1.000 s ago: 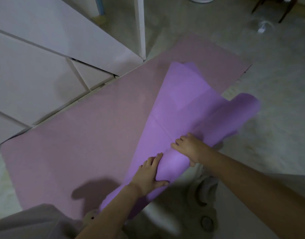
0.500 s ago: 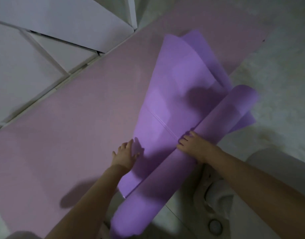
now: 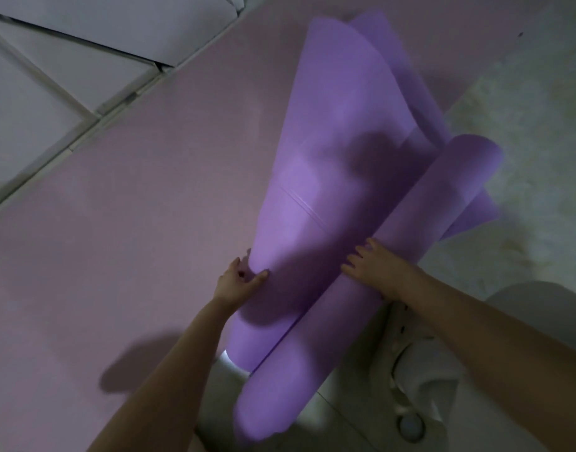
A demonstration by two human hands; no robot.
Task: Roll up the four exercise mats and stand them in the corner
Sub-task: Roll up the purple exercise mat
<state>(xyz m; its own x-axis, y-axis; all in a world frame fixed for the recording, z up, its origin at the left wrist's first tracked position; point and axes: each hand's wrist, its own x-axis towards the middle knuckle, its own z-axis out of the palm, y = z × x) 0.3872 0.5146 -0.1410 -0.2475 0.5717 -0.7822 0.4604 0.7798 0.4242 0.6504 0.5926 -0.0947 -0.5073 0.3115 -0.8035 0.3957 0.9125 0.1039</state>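
Observation:
A purple mat (image 3: 339,132) lies partly rolled across a flat pink mat (image 3: 133,207) on the floor. Its rolled part (image 3: 371,288) runs diagonally from bottom centre to the right. The loose sheet bulges up beyond it. My left hand (image 3: 239,280) pinches the left edge of the loose purple sheet, thumb on top. My right hand (image 3: 374,265) presses on the roll with fingers straight and spread.
White tiled wall panels (image 3: 84,44) rise along the pink mat's far edge at upper left. Pale concrete floor (image 3: 524,125) lies to the right. My knees and light clothing (image 3: 427,370) fill the bottom right.
My left hand left the roll, touched the flat sheet, and now pinches its left edge, lifting it. The roll has shifted forward and the view has moved closer.

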